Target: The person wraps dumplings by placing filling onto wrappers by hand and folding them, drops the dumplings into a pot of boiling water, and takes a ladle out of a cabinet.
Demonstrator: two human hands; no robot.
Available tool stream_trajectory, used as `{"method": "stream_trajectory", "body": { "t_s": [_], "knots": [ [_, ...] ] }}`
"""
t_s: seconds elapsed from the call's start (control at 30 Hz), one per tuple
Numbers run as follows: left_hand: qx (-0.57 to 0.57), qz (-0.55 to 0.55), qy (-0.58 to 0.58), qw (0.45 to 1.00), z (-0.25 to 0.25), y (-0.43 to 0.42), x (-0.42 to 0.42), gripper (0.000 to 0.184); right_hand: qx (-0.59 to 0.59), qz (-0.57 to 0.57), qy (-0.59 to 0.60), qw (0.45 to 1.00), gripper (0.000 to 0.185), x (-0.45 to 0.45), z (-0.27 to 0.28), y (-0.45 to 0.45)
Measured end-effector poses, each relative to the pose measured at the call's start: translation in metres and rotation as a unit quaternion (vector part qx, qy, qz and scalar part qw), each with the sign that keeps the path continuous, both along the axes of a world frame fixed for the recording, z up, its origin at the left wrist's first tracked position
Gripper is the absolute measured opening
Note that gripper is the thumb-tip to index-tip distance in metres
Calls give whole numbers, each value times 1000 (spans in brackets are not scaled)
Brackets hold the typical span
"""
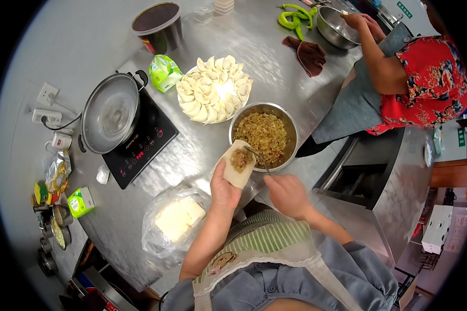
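Note:
My left hand point(227, 187) holds a pale dumpling wrapper point(238, 179) across its palm and fingers, with a lump of minced filling point(241, 159) on it. My right hand point(286, 196) is closed around the handle of a thin metal spoon point(264, 163), whose far end reaches the wrapper's edge by the filling. Just beyond both hands, a steel bowl point(294, 147) contains more chopped filling point(262, 133). Left of my left forearm, a clear plastic bag point(151, 228) holds a stack of wrappers point(179, 220). Folded dumplings point(205, 96) ring a white plate behind the bowl.
A lidded pan point(110, 114) sits on a black induction cooker point(140, 150) at the left. Behind stand a large dark tub point(158, 28) and a green packet point(164, 73). Green peppers point(296, 19) and a brown cloth point(310, 57) lie near a co-worker point(425, 83) holding another steel bowl point(333, 28).

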State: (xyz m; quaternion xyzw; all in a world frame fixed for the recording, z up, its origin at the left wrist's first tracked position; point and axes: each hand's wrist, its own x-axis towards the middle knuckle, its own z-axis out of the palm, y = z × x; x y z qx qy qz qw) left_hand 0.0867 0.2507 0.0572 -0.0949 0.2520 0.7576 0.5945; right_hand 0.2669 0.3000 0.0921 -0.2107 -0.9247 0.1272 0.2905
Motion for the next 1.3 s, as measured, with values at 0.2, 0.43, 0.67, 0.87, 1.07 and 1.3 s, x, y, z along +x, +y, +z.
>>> {"method": "stream_trajectory", "body": {
  "t_s": [0.2,0.43,0.67,0.87,1.07,1.3],
  "knots": [
    [8,-8,-5,1000,1,-4,-5,49,-368,-209,213,880,25,-6,-42,22],
    [47,-23,-12,999,24,-25,-8,49,-295,-338,179,876,45,14,-32,53],
    [70,-12,19,997,38,-60,-4,48,-63,-150,42,986,56,-45,46,-38],
    [50,4,48,998,62,-111,-6,48,-54,-113,37,991,60,-74,41,-88],
    [72,-5,47,996,51,-171,-13,49,-216,-105,111,964,47,-74,41,-141],
    [109,-53,11,993,51,-214,-8,50,-538,-117,205,809,26,-48,7,-148]
  ]
}}
